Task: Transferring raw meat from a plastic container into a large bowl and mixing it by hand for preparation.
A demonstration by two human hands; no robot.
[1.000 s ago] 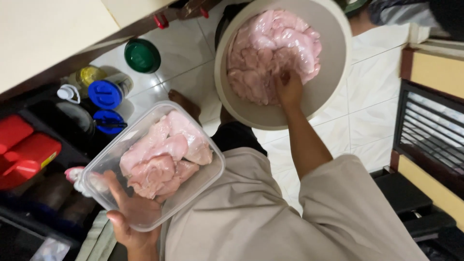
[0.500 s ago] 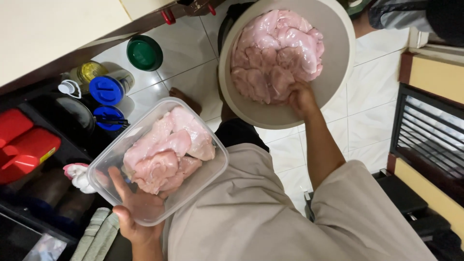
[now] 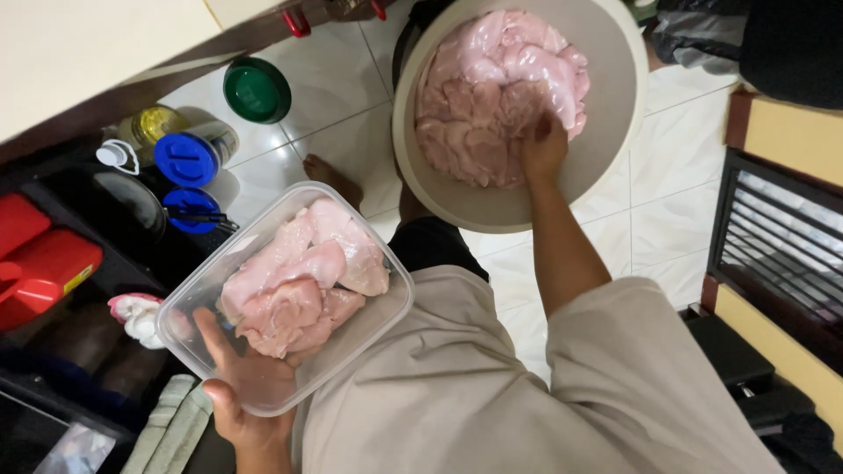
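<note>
The right hand (image 3: 543, 149) has slid lower into the round bowl (image 3: 615, 105), fingers closing on raw chicken (image 3: 492, 88), while the left hand (image 3: 246, 386), spread open, cradles the part-filled clear container (image 3: 369, 325).

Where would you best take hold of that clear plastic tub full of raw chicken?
From underneath, probably. The clear tub is wide, shallow and heaped with raw chicken pieces, so its thin walls would likely flex. The left hand already does this: palm spread under the near corner, fingers reaching up under the base.

White tiled floor (image 3: 334, 79), pale counter (image 3: 88, 53), dark barred cabinet door (image 3: 781, 254).
</note>
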